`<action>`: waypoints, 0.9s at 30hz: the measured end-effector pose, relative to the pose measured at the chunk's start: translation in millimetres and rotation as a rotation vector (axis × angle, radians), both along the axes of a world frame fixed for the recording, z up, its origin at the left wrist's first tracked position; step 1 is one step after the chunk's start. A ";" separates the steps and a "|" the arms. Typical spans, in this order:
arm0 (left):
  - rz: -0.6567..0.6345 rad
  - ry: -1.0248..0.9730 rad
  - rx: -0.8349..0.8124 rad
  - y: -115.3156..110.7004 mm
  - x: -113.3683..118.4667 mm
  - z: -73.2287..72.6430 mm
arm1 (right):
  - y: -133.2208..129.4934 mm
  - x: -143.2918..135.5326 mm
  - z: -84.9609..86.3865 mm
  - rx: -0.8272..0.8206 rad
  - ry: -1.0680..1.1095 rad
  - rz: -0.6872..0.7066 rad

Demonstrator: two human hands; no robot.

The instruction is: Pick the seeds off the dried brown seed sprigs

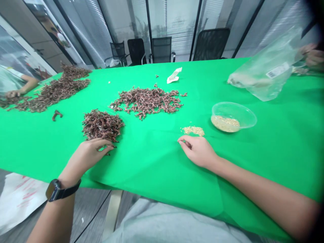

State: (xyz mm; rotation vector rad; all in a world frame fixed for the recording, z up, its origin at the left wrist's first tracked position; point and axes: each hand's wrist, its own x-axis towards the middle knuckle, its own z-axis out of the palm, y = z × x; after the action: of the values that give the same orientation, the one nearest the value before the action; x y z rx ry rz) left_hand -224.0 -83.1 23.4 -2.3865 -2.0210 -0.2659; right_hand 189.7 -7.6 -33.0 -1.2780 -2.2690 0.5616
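Note:
My left hand (95,150), with a dark watch on its wrist, is at the near edge of a heap of dried, twisted brown pieces (103,125). Its thumb and fingers pinch together, and a small reddish-brown piece (114,146) shows at their tips. My right hand (198,150) rests low over the green cloth with thumb and forefinger closed together; anything between them is too small to make out. Just beyond it lies a small scatter of pale golden grains (193,130). To the right, a clear oval plastic bowl (246,116) holds more such grains.
Another brown pile (149,101) spreads across the middle of the green cloth (152,162). At left, a person's hand (14,93) touches a long heap (50,94). A crumpled white paper (174,75) lies farther back. At right, another person's hand (314,55) is by a clear bag (268,74).

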 end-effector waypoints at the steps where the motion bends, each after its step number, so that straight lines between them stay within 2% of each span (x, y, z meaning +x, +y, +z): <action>1: 0.000 0.021 -0.002 -0.5 0.0 0.7 | 0.2 0.2 0.0 0.000 -0.001 0.001; 8: 0.031 0.146 -0.022 -0.9 -4.2 -2.3 | 0.2 0.0 1.7 0.005 0.002 0.000; 27: 0.073 0.149 0.012 0.0 -5.9 -2.8 | -1.4 -1.2 3.9 -0.005 -0.005 -0.009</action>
State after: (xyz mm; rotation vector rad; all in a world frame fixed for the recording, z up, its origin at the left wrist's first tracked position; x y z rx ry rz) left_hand -229.9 -83.1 20.5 -2.2462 -2.0276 -0.0965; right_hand 188.6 -8.9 -29.1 -1.2932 -2.2662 0.5612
